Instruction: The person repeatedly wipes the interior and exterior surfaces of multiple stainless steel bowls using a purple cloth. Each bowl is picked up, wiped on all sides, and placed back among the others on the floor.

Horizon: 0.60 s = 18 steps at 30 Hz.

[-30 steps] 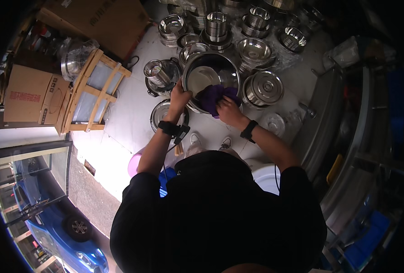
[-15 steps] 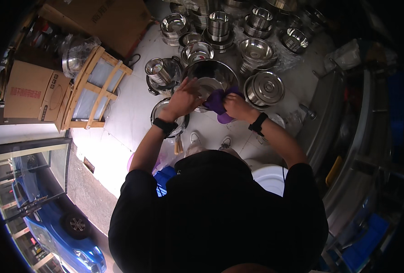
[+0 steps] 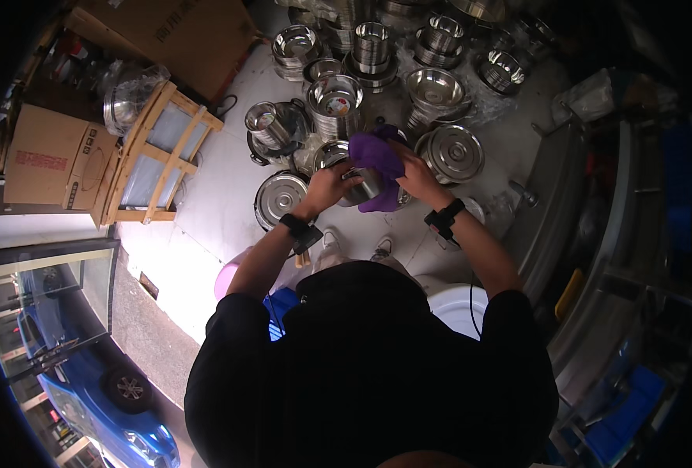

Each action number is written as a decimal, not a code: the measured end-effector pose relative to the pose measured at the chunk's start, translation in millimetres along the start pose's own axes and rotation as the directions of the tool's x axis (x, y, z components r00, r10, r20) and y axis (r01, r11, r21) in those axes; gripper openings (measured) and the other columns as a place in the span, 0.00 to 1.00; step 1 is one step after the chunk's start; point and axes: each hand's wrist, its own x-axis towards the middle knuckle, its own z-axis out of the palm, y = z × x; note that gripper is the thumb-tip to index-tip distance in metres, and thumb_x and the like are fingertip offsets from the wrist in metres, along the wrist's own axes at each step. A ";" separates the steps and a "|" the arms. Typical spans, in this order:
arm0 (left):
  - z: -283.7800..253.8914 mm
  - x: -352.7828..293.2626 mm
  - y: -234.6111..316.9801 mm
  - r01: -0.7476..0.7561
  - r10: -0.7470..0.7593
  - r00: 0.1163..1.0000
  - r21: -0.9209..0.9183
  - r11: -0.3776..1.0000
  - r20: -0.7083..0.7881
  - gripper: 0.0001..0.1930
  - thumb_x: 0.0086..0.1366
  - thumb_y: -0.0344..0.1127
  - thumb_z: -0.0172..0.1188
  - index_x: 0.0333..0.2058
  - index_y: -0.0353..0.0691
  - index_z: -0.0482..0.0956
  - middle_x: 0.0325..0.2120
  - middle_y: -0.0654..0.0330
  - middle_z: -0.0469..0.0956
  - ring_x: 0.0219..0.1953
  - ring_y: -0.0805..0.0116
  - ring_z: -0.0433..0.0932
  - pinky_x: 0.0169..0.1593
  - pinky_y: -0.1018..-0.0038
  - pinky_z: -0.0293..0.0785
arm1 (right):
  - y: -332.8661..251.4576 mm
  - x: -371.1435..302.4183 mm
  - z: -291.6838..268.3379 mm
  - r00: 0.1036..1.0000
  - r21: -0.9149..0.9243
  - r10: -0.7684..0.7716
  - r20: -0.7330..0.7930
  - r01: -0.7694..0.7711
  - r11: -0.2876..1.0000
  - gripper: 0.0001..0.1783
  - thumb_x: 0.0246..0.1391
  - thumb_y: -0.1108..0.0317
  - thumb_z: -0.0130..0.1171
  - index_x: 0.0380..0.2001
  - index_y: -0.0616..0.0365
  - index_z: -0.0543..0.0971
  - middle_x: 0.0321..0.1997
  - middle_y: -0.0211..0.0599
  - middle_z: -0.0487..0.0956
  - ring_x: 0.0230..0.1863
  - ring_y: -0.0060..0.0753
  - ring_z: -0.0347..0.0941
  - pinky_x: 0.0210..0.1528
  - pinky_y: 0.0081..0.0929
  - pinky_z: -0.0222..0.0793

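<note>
A steel pot [image 3: 359, 186] is held up in front of me over the floor. My left hand [image 3: 328, 187] grips its left side. Draped over the pot's top and right side is a purple cloth [image 3: 377, 160], and my right hand [image 3: 417, 176] presses that cloth against the pot. Both wrists wear black bands. The pot's inside is hidden by the cloth and my fingers.
Several steel pots, bowls [image 3: 430, 84] and lids [image 3: 449, 154] stand on the pale floor ahead. A round lid [image 3: 279, 199] lies left of my hands. A wooden crate frame [image 3: 152, 160] and cardboard boxes [image 3: 49, 156] are at the left. A white bucket [image 3: 459, 300] is near my right side.
The pot has tipped from open-side-up to its side, closer to me. The purple cloth has moved from inside the pot to over its outside.
</note>
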 end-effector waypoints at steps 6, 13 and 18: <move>34.7 12.3 -31.2 0.283 -0.363 0.929 -0.490 0.825 -0.075 0.20 0.61 0.37 0.59 0.51 0.35 0.77 0.26 0.52 0.82 0.30 0.69 0.81 0.37 0.70 0.74 | -22.8 -4.9 35.6 0.994 -0.152 -0.112 -0.020 0.107 0.983 0.34 0.46 0.70 0.65 0.60 0.57 0.71 0.70 0.50 0.58 0.70 0.62 0.51 0.69 0.52 0.49; 16.3 8.4 -1.5 0.352 -0.447 0.894 -0.648 0.675 0.019 0.17 0.64 0.39 0.56 0.43 0.30 0.80 0.23 0.60 0.78 0.28 0.78 0.73 0.34 0.75 0.70 | -19.8 3.0 28.9 0.996 -0.098 -0.026 -0.088 0.017 0.995 0.36 0.50 0.58 0.67 0.61 0.59 0.69 0.70 0.53 0.59 0.70 0.65 0.51 0.69 0.52 0.50; 3.9 12.1 16.5 0.306 -0.404 0.915 -0.610 0.731 -0.025 0.20 0.70 0.47 0.53 0.34 0.33 0.80 0.19 0.68 0.72 0.22 0.79 0.69 0.26 0.79 0.64 | 0.9 8.2 22.6 0.976 0.187 0.180 -0.121 -0.156 0.970 0.37 0.51 0.54 0.67 0.60 0.63 0.69 0.68 0.58 0.59 0.69 0.65 0.53 0.70 0.51 0.50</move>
